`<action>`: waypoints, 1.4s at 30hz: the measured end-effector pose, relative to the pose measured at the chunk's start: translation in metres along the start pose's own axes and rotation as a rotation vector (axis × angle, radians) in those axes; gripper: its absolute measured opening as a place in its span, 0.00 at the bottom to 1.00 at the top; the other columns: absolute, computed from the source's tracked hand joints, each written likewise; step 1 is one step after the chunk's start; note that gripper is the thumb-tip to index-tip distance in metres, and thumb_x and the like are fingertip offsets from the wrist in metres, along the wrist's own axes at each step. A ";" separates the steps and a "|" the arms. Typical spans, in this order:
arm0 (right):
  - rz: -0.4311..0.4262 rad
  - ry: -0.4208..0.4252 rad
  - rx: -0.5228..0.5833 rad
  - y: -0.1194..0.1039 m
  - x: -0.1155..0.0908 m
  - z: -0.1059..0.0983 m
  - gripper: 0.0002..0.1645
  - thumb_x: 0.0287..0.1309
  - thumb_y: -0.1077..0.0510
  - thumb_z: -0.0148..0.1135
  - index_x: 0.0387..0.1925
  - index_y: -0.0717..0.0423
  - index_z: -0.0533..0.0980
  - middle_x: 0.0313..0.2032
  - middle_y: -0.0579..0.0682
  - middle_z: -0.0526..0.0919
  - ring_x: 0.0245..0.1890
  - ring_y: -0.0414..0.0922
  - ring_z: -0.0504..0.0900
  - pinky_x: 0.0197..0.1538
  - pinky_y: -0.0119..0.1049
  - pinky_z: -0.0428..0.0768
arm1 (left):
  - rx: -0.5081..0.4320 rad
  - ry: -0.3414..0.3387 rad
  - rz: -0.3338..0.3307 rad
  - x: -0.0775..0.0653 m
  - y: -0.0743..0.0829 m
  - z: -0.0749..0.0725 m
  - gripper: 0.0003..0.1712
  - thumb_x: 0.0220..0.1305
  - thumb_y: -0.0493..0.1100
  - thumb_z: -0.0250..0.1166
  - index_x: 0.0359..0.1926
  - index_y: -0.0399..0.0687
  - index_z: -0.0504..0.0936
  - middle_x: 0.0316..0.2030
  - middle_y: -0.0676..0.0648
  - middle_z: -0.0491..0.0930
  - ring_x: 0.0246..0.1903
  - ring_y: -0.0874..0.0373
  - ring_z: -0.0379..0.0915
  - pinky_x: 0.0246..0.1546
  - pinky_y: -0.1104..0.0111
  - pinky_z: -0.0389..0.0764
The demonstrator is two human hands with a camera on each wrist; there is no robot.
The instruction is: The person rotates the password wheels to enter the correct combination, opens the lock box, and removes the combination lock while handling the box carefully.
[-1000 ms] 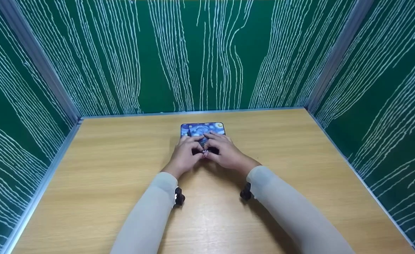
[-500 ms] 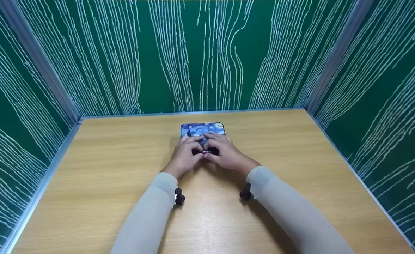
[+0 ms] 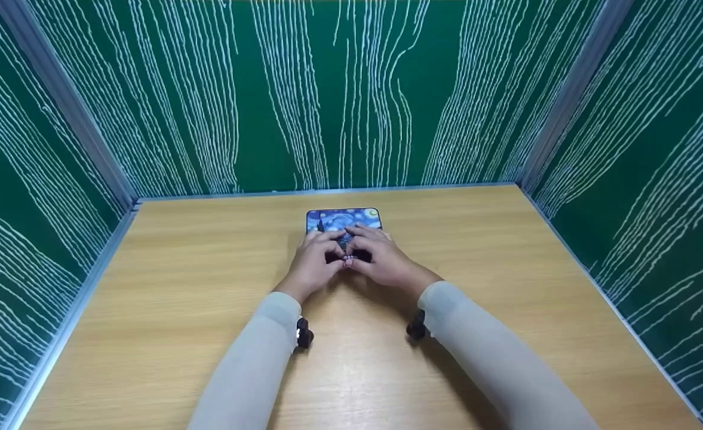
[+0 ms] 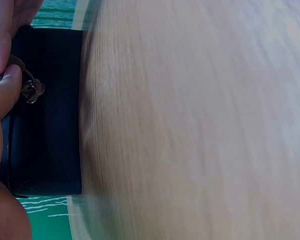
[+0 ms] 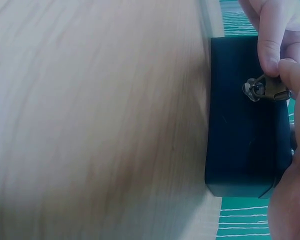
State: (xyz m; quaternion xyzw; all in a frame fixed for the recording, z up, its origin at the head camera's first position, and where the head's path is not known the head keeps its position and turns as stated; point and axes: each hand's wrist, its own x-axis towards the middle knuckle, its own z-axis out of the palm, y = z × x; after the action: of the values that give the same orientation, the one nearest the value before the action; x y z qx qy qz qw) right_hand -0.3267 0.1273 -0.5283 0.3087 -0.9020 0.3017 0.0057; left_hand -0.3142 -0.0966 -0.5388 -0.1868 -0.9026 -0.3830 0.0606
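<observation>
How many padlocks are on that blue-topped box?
1. The padlock hangs at the metal clasp on the box's dark front, held between the left hand and right hand. The far side is hidden, so others could be there.

The sleeves (image 3: 246, 364) are pale grey and long, with a small black lumpy device (image 3: 304, 333) by each cuff (image 3: 282, 304).

Brassy padlock (image 5: 276, 90) on metal clasp (image 5: 250, 89) of dark, blue-topped box (image 5: 242, 145)
</observation>
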 end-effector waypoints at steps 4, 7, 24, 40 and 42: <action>-0.006 0.002 0.005 0.000 0.000 0.000 0.12 0.81 0.46 0.69 0.54 0.47 0.83 0.87 0.53 0.69 0.91 0.61 0.58 0.92 0.71 0.48 | 0.004 -0.002 0.002 0.001 -0.001 0.000 0.04 0.71 0.43 0.80 0.42 0.50 0.93 0.79 0.55 0.80 0.76 0.47 0.69 0.82 0.47 0.66; -0.007 0.002 0.009 0.000 -0.001 -0.001 0.13 0.80 0.46 0.70 0.55 0.47 0.83 0.87 0.53 0.69 0.91 0.61 0.58 0.92 0.71 0.48 | 0.008 -0.002 0.006 0.001 -0.002 0.000 0.03 0.71 0.41 0.80 0.42 0.49 0.93 0.79 0.55 0.80 0.75 0.48 0.70 0.81 0.47 0.68; 0.013 -0.006 0.002 0.001 -0.001 0.000 0.10 0.81 0.45 0.68 0.52 0.44 0.84 0.88 0.51 0.67 0.92 0.61 0.57 0.91 0.74 0.47 | 0.015 -0.017 -0.016 0.000 0.001 0.001 0.03 0.72 0.43 0.80 0.43 0.51 0.94 0.80 0.57 0.78 0.87 0.39 0.58 0.90 0.43 0.57; 0.019 -0.015 -0.006 -0.001 -0.001 0.000 0.12 0.81 0.44 0.68 0.54 0.45 0.82 0.89 0.50 0.65 0.92 0.60 0.56 0.92 0.71 0.45 | 0.016 -0.018 -0.042 0.000 0.001 0.001 0.04 0.72 0.44 0.80 0.42 0.52 0.93 0.81 0.58 0.77 0.88 0.39 0.56 0.90 0.43 0.56; 0.020 -0.015 -0.009 -0.001 -0.001 0.000 0.12 0.81 0.44 0.68 0.54 0.45 0.82 0.89 0.50 0.65 0.92 0.60 0.56 0.92 0.71 0.45 | 0.017 -0.019 -0.042 0.000 0.001 0.001 0.04 0.71 0.45 0.80 0.42 0.52 0.93 0.81 0.58 0.77 0.89 0.39 0.55 0.91 0.42 0.55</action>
State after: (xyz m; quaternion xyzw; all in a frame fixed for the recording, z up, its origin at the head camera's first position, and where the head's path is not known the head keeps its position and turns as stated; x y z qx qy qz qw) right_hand -0.3251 0.1273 -0.5280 0.3018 -0.9064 0.2955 -0.0030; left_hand -0.3137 -0.0957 -0.5392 -0.1708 -0.9102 -0.3746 0.0455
